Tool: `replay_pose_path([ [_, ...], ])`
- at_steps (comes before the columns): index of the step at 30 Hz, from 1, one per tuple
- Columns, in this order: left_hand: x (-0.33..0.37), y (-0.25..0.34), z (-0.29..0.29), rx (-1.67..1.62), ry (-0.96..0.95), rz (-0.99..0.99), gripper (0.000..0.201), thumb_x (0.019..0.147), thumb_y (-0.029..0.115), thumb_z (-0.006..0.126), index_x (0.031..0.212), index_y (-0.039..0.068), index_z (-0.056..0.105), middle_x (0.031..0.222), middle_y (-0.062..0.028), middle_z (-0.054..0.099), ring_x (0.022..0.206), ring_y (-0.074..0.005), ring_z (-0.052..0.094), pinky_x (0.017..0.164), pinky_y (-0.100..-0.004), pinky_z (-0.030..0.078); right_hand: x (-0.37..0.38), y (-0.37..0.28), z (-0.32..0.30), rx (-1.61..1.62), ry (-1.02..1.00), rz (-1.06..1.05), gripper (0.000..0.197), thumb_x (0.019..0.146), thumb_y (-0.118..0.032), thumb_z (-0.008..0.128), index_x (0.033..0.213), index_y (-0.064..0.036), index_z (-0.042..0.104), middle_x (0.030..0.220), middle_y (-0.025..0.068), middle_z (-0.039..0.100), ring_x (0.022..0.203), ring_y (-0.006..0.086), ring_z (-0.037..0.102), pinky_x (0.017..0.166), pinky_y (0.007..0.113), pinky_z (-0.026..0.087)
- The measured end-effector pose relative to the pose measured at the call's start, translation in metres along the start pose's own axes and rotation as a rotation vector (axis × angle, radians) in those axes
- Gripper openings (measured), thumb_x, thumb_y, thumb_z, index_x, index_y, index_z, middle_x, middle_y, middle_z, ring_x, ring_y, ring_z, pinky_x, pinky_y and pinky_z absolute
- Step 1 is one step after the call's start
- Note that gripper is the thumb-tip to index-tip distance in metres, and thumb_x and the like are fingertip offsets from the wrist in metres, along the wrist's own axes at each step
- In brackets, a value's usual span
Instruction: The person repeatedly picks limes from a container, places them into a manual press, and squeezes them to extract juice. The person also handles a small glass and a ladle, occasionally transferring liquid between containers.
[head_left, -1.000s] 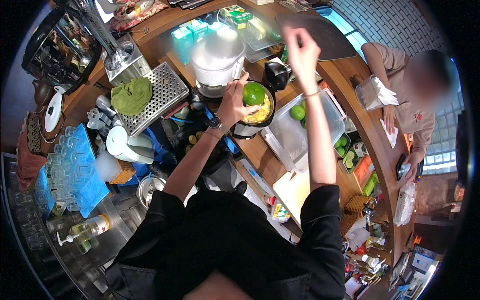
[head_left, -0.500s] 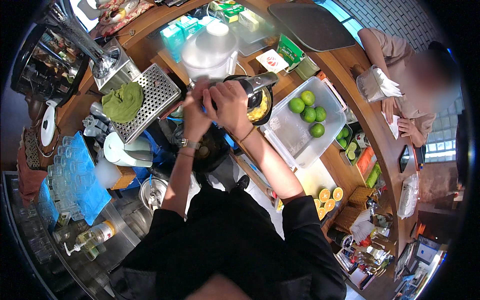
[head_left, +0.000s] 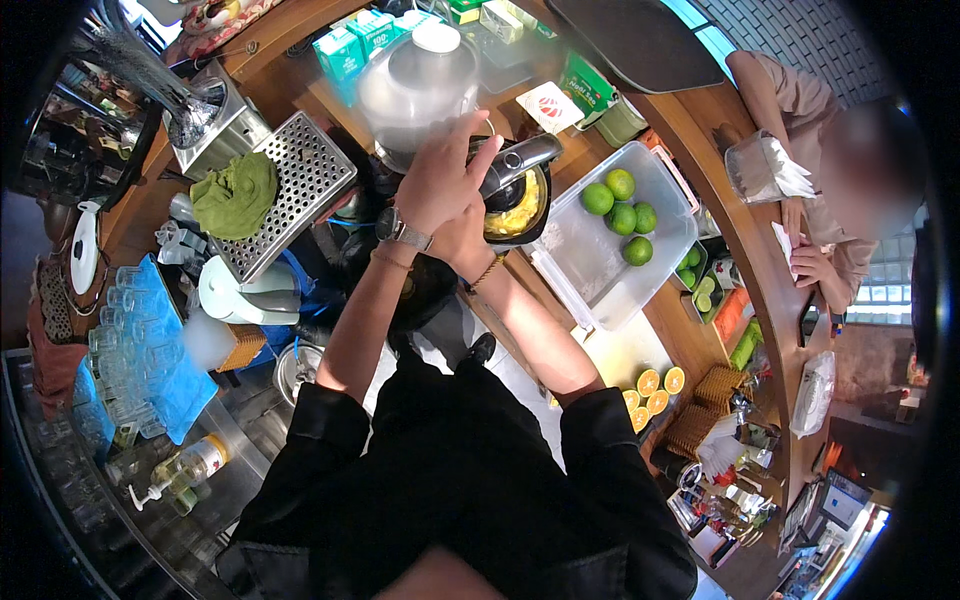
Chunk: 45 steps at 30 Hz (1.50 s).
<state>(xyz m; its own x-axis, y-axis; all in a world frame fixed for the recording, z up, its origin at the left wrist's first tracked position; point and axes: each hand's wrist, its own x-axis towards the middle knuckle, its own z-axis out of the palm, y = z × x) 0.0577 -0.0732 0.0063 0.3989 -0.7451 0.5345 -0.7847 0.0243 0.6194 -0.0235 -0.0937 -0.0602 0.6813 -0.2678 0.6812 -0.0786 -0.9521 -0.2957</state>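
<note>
My left hand (head_left: 440, 185), with a watch at its wrist, lies across the top of my right hand. Its fingers stretch forward, apart from each other. Beneath it, my right hand (head_left: 458, 240) shows only its back near the wrist; its fingers are hidden. Both hands are beside a juicer-like device with a silver and black arm (head_left: 530, 158) slanting over a black bowl (head_left: 538, 222). Wet yellow pulp (head_left: 517, 215) sits in that bowl. Whether either hand grips the arm cannot be seen. A translucent white-lidded container (head_left: 410, 100) stands just beyond my left hand.
Right of the bowl is a clear plastic bin (head_left: 585, 285) with several green limes (head_left: 620, 218). Halved oranges (head_left: 648, 382) lie nearer me. On the left are a perforated metal tray (head_left: 310, 190), a green cloth (head_left: 237, 195) and glasses (head_left: 135, 345). A person (head_left: 800, 150) sits across the counter.
My left hand has moved right and forward, from beside my right hand to over it, and its fingers have straightened. My right hand has drawn back slightly and is now mostly covered.
</note>
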Motion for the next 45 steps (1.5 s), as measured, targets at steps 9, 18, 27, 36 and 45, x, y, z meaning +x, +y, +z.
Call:
replay_pose_path([
  [9, -0.009, -0.008, 0.002, -0.071, -0.078, -0.13, 0.036, 0.097, 0.026, 0.058, 0.123, 0.002, 0.055, 0.102, -0.021, 0.067, 0.092, -0.0351, 0.066, 0.081, -0.0417, 0.052, -0.01, 0.001, 0.008, -0.105, -0.09, -0.054, 0.046, 0.076, -0.043, 0.068, 0.115, -0.0173, 0.066, 0.11, 0.0015, 0.068, 0.108, 0.0238, 0.063, 0.091, 0.041, 0.048],
  [18, -0.013, -0.008, 0.002, -0.079, -0.075, -0.115, 0.036, 0.099, 0.026, 0.057, 0.125, 0.001, 0.054, 0.103, -0.0206, 0.067, 0.091, -0.0336, 0.067, 0.08, -0.0398, 0.053, -0.016, 0.002, 0.011, 0.061, -0.098, 0.026, 0.043, 0.076, -0.038, 0.069, 0.113, -0.0165, 0.067, 0.107, 0.0006, 0.069, 0.105, 0.0231, 0.064, 0.09, 0.041, 0.049],
  [27, -0.016, -0.007, 0.001, -0.078, -0.074, -0.15, 0.037, 0.098, 0.025, 0.057, 0.127, 0.002, 0.054, 0.105, -0.0198, 0.066, 0.093, -0.0314, 0.067, 0.082, -0.038, 0.054, -0.017, 0.002, 0.01, 0.038, -0.028, -0.067, 0.041, 0.075, -0.034, 0.068, 0.11, -0.0134, 0.068, 0.105, 0.0053, 0.07, 0.102, 0.0277, 0.065, 0.088, 0.044, 0.051],
  [36, -0.016, -0.007, -0.003, -0.132, -0.084, -0.165, 0.036, 0.098, 0.022, 0.058, 0.128, 0.002, 0.055, 0.106, -0.0179, 0.066, 0.095, -0.0282, 0.067, 0.081, -0.0359, 0.055, -0.02, 0.004, 0.017, 0.013, 0.025, -0.101, 0.042, 0.074, -0.033, 0.067, 0.11, -0.0109, 0.069, 0.106, 0.0073, 0.069, 0.106, 0.0292, 0.064, 0.091, 0.046, 0.049],
  [45, -0.015, -0.005, 0.003, -0.158, -0.009, -0.124, 0.033, 0.097, 0.02, 0.059, 0.125, 0.002, 0.056, 0.104, -0.0161, 0.068, 0.091, -0.0235, 0.068, 0.081, -0.0346, 0.055, -0.017, 0.011, 0.021, 0.138, 0.114, -0.075, 0.04, 0.067, -0.027, 0.073, 0.101, -0.0053, 0.07, 0.102, 0.0115, 0.07, 0.103, 0.0308, 0.064, 0.091, 0.042, 0.049],
])
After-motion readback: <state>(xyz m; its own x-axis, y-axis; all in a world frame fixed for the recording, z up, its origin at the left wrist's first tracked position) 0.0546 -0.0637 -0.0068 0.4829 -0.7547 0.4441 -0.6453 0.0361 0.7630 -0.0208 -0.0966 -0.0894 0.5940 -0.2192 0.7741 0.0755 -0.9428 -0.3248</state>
